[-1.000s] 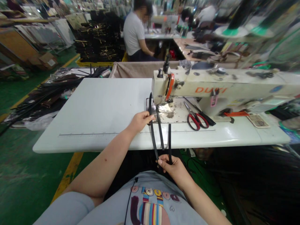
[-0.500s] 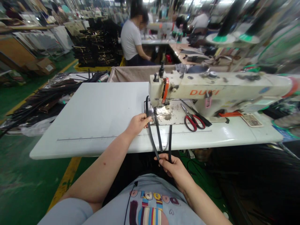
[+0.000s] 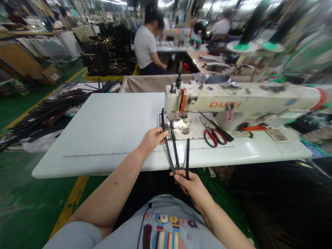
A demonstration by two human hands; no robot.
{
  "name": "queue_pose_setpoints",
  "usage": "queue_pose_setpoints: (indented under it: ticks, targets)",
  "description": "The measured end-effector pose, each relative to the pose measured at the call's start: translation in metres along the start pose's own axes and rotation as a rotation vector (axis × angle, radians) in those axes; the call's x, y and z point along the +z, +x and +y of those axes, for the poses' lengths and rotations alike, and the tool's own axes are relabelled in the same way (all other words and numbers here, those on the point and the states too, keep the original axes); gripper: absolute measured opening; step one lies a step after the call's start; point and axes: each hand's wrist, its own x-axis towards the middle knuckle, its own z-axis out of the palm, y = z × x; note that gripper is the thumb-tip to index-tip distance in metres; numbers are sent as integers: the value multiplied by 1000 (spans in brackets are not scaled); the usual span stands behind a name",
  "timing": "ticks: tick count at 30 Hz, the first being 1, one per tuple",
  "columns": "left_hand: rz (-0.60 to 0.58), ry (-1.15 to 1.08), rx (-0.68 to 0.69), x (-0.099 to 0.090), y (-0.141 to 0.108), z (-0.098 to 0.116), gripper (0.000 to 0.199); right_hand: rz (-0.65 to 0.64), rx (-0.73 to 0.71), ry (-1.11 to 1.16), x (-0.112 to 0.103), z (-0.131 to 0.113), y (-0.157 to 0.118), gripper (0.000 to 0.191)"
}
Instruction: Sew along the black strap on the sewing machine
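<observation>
You're holding a strip [image 3: 168, 154] front-to-back nr the machine [image 3: 259, 98].
L hand [image 3: 153, 139] is pinching it nearer the machine; R hand [image 3: 190, 183] is pinching it just off tabletop [image 3: 111, 128] front edge, w/ another length [image 3: 187, 157] sticking out. Beyond far L corner, yellow crate [image 3: 93, 77] is holding black stacks [image 3: 106, 53].

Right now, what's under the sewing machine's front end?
Beneath the front end, a metal plate and a black strip show; where the strip goes farther back is covered.

mach [image 3: 241, 95] on tbl [image 3: 116, 128] | scissors [image 3: 214, 135] R of straps [image 3: 174, 145] | bin [image 3: 150, 83] bhd tbl
</observation>
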Motion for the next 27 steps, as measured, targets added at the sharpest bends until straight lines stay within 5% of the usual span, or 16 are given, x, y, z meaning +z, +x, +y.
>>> queue_pose_setpoints:
  ticks: [17,27]
  targets:
    - [-142,-415,-132,1,0,2,36,-138,-18,45,-1,10,8,56]
    - [-138,-469,-153,3,-1,6,32,-30,-107,-118,1,8,5,51]
